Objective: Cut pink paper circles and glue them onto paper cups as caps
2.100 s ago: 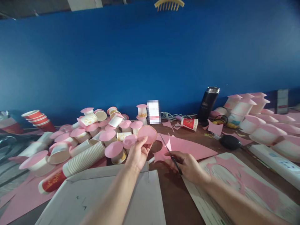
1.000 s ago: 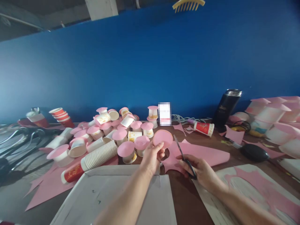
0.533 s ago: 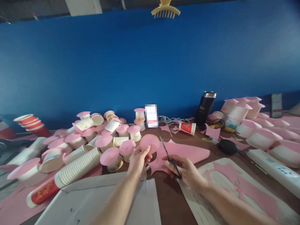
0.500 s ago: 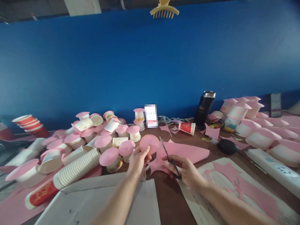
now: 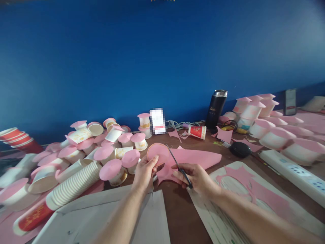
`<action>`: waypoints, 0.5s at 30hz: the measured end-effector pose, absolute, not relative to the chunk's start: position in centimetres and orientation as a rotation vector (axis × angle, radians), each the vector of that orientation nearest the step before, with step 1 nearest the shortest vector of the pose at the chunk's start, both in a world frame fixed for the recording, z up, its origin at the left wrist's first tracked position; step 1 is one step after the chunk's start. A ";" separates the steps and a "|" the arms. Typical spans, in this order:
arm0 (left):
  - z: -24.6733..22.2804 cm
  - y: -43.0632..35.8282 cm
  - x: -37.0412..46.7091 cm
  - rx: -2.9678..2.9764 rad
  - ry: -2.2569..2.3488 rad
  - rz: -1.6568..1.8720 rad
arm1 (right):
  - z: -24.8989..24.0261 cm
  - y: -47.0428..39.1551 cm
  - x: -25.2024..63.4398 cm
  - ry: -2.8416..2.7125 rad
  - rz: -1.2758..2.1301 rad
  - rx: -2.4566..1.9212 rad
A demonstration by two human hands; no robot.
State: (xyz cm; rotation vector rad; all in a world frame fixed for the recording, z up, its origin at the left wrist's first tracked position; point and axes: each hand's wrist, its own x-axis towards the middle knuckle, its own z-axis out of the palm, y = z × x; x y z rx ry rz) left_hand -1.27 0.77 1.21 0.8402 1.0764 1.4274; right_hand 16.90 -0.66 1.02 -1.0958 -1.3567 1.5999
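My left hand [image 5: 145,171] pinches a round pink paper disc [image 5: 161,151] with a thin tan edge between thumb and fingers. Whether a cup sits behind the disc is hidden. In my right hand [image 5: 198,178] are black-handled scissors [image 5: 173,156], their blades pointing up and left, close to the disc's right edge. Just beyond and beneath both hands lies a cut pink paper sheet [image 5: 203,157] on the brown table [image 5: 177,210]. Paper cups with pink disc tops, such as one cup [image 5: 141,145], crowd the area left of my left hand.
A long stack of paper cups [image 5: 73,186] lies at the left. Pink scraps [image 5: 269,198] rest on printed paper at right, near a power strip [image 5: 297,173] and a black mouse-like object [image 5: 240,149]. A black flask [image 5: 215,110] stands at the back beside a red cup [image 5: 197,132].
The view has tipped downward and shifted, so a yellow claw clip at the top has nearly left the picture. Both hands keep their hold, with the scissors still beside the disc.
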 end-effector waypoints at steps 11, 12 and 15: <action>0.9 0.8 -1.4 0.862 1.105 1.400 | 1.9 -1.0 16.8 -1.367 1.583 -1.158; 0.9 0.9 -1.4 0.864 1.110 1.400 | 1.9 -1.0 16.8 -1.361 1.584 -1.162; 1.0 0.8 -1.3 0.851 1.114 1.411 | 1.9 -1.0 16.7 -1.356 1.570 -1.170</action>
